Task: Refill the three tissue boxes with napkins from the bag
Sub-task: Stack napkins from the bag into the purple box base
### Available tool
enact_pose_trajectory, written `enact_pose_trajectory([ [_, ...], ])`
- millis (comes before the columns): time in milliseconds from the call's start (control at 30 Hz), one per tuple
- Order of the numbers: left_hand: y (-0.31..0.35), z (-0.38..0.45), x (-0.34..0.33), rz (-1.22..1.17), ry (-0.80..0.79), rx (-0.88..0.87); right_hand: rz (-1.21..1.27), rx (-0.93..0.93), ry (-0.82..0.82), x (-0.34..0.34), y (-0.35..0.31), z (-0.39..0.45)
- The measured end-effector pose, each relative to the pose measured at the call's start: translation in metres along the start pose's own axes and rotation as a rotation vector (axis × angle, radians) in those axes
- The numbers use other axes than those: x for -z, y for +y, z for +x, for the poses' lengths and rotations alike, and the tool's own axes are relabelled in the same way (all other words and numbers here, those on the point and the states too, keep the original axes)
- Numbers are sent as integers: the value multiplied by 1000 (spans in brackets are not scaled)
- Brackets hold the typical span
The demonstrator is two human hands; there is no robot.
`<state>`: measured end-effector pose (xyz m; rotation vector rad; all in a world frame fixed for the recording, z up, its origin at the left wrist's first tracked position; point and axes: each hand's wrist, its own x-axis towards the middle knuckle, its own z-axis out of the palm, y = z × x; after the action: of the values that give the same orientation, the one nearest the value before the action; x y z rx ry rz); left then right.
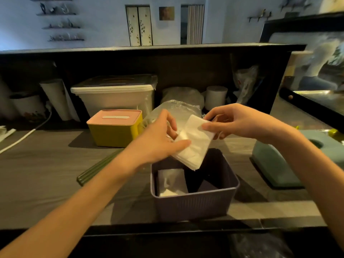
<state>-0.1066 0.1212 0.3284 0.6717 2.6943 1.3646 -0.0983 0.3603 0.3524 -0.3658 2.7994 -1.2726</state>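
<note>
A stack of white napkins (pixel 193 144) hangs tilted over the back edge of an open purple tissue box (pixel 195 200). My left hand (pixel 160 140) grips the stack's left side, and my right hand (pixel 236 121) pinches its upper right corner. A few napkins lie in the left part of the purple box. Just behind my hands sits the clear plastic bag (pixel 178 108). A yellow tissue box with a pink slotted lid (pixel 114 127) stands to the left, closed. At the right lies a teal tissue box (pixel 279 164), partly behind my right forearm.
A greenish lid (pixel 96 168) lies flat on the grey counter (pixel 46 164), left of the purple box. Under the dark shelf behind stand a white lidded bin (pixel 113 95), paper rolls and bags. A white cable (pixel 28 135) runs across the far left.
</note>
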Motion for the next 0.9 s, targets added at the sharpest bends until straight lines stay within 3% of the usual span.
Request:
enact_pose_trajectory([
  [200, -7, -19, -32, 109, -115, 3, -209, 1, -28, -9, 6, -23],
  [400, -1, -24, -40, -111, -283, 260, -440, 52, 98, -26, 8, -31],
  [533, -2, -24, -43, -105, -319, 334, -589, 44, 27, -34, 2, -35],
  [633, -1, -24, -38, 27, -406, 305, -735, 26, -35, -40, -2, -36],
  [767, 9, -23, -22, 30, -452, 224, -803, 33, -4, -43, -11, -39],
  [900, 10, -18, -7, 513, -459, 23, -812, 59, -137, -51, -17, -35],
])
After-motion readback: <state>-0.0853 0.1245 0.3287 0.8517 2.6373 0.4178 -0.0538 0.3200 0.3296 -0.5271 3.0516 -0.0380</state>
